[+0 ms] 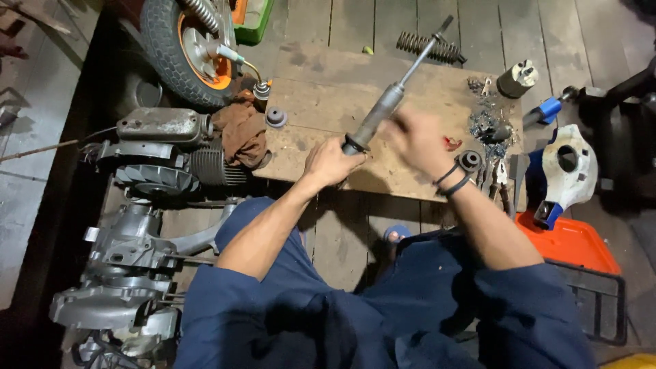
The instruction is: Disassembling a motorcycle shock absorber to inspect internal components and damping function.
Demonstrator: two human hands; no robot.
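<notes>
Left hand point(333, 162): gripped around the lower end of a grey shock absorber point(384, 108), its thin rod slanting up and away.
Right hand point(417, 140): blurred, just beside the absorber's body; black bands on the wrist.
Board point(321, 96): worn wood on the plank floor.
On the board: coil spring point(429, 46) at the far edge, rubber bushing point(276, 117) at left, metal scraps point(486, 123) at right.
Left side: engine block point(164, 147), orange-rimmed wheel point(188, 48).

A repair workshop: a stripped engine point(147, 225), a wheel point(184, 44), a coil spring point(427, 46) and scattered tools point(499, 179) lie on the plank floor point(355, 20).
</notes>
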